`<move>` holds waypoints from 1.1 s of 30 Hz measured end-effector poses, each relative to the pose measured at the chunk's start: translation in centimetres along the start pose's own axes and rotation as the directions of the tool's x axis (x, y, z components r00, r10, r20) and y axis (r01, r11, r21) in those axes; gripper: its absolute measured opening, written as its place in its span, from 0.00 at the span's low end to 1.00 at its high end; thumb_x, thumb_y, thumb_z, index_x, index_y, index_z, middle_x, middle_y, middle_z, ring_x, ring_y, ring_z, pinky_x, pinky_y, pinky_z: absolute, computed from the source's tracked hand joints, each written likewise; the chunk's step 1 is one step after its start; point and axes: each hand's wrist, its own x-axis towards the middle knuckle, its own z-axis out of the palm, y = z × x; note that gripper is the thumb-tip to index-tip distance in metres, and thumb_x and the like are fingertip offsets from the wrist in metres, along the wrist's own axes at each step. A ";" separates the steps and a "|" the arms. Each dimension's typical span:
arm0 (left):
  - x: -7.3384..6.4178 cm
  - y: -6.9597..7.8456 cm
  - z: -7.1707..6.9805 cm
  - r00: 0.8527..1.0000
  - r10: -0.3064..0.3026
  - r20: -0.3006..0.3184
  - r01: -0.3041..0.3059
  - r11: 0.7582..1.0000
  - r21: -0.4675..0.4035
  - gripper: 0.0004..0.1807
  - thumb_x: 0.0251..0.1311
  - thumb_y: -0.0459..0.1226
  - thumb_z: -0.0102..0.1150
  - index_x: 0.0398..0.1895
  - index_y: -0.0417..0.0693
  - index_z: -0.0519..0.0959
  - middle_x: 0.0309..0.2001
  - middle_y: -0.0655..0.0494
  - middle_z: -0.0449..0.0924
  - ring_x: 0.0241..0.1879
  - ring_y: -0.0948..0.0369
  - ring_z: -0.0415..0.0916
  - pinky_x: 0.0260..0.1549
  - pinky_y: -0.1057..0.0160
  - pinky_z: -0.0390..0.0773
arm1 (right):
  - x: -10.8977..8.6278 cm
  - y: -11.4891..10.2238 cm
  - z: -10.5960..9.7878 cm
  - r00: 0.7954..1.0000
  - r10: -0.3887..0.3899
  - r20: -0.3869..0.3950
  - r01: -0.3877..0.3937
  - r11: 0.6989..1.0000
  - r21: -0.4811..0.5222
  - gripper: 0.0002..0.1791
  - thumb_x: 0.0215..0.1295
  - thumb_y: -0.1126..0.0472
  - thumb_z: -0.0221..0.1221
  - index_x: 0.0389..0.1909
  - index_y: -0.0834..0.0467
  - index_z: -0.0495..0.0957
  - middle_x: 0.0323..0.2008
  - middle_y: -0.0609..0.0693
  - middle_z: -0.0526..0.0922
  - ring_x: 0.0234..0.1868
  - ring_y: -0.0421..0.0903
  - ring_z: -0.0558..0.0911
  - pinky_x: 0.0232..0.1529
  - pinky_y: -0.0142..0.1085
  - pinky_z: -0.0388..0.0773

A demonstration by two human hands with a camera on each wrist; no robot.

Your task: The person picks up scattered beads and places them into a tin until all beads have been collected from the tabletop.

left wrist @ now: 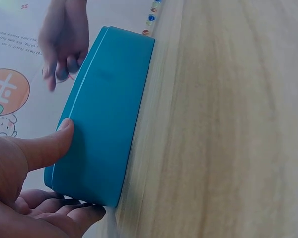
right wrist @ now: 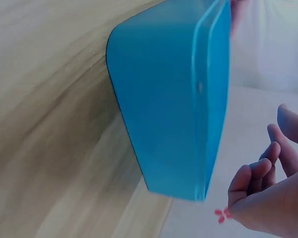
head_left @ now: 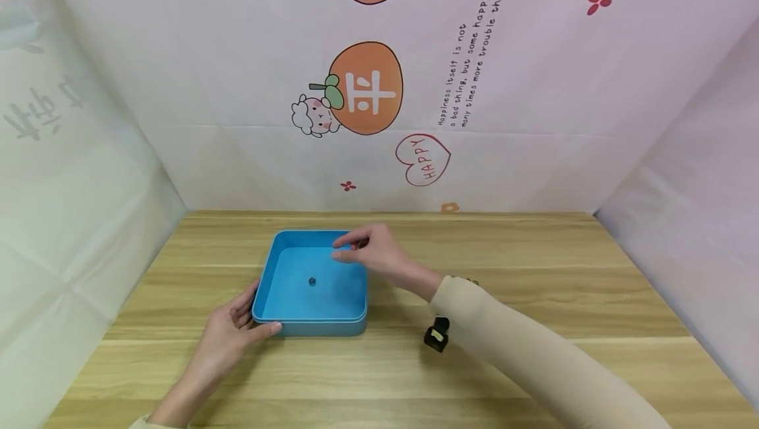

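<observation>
A square blue box (head_left: pixel 314 327) stands on the table with its open side up. One small dark, round marble (head_left: pixel 312 281) lies on its floor. My left hand (head_left: pixel 228 330) holds the box at the near left corner, the thumb (left wrist: pixel 52 146) on the front wall and the fingers round the left side. Over the box's far right corner hovers my right hand (head_left: pixel 376 251). Its thumb and forefinger are spread apart with nothing visible between them, while the other fingers (right wrist: pixel 256 178) bend loosely toward the palm.
Several colourful glass marbles (left wrist: pixel 151 19) lie in a row beyond the box, mostly hidden by the right sleeve (head_left: pixel 510 330) in the head view. A black wrist camera (head_left: pixel 437 335) hangs below that sleeve. Printed cloth walls (head_left: pixel 534 86) enclose the wooden table (head_left: pixel 534 244).
</observation>
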 end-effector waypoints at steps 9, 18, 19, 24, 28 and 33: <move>-0.1 0.1 -0.1 1.000 -0.001 -0.007 0.001 1.000 0.018 0.56 0.62 0.39 0.78 0.85 0.40 0.50 0.81 0.34 0.51 0.76 0.40 0.58 0.65 0.51 0.73 | -4.2 2.4 -4.4 0.998 0.014 -0.064 -0.010 0.998 0.060 0.12 0.70 0.59 0.71 0.50 0.60 0.91 0.37 0.51 0.83 0.37 0.49 0.74 0.35 0.35 0.73; -0.1 0.1 0.0 1.000 -0.006 -0.008 0.006 1.000 0.014 0.56 0.62 0.38 0.78 0.85 0.40 0.50 0.81 0.35 0.51 0.76 0.41 0.58 0.65 0.52 0.73 | -8.4 5.5 -8.4 0.980 0.057 -0.190 -0.039 0.995 0.096 0.14 0.68 0.62 0.72 0.50 0.64 0.89 0.34 0.54 0.83 0.32 0.48 0.75 0.31 0.33 0.74; -0.1 0.1 0.0 1.000 -0.008 -0.009 0.008 1.000 0.014 0.56 0.62 0.38 0.78 0.85 0.40 0.50 0.81 0.35 0.51 0.76 0.41 0.58 0.65 0.52 0.73 | -8.7 5.8 -8.7 0.979 0.052 -0.198 -0.033 0.995 0.097 0.13 0.68 0.62 0.72 0.50 0.64 0.89 0.33 0.55 0.82 0.31 0.47 0.73 0.30 0.33 0.73; 0.1 0.0 -0.1 1.000 -0.014 -0.003 0.014 1.000 0.021 0.57 0.62 0.39 0.78 0.85 0.41 0.50 0.81 0.33 0.50 0.76 0.39 0.57 0.64 0.52 0.74 | -10.8 6.9 -10.0 0.972 0.076 -0.222 -0.065 0.996 0.057 0.13 0.68 0.62 0.72 0.50 0.63 0.90 0.32 0.55 0.80 0.30 0.45 0.68 0.28 0.32 0.68; 0.1 0.0 -0.1 1.000 -0.017 -0.003 0.017 1.000 0.021 0.57 0.62 0.38 0.78 0.85 0.41 0.50 0.81 0.33 0.50 0.76 0.40 0.57 0.65 0.52 0.74 | -12.1 7.6 -10.8 0.966 0.100 -0.238 -0.094 0.995 0.034 0.15 0.68 0.61 0.73 0.51 0.65 0.89 0.34 0.55 0.81 0.32 0.46 0.70 0.28 0.33 0.70; 0.0 0.0 0.0 1.000 -0.018 -0.004 0.018 1.000 0.022 0.56 0.62 0.38 0.78 0.85 0.41 0.50 0.81 0.35 0.50 0.77 0.40 0.57 0.66 0.51 0.72 | -13.2 8.4 -11.5 0.958 0.120 -0.261 -0.113 0.993 0.042 0.19 0.67 0.61 0.73 0.54 0.67 0.87 0.35 0.53 0.81 0.35 0.45 0.72 0.31 0.33 0.71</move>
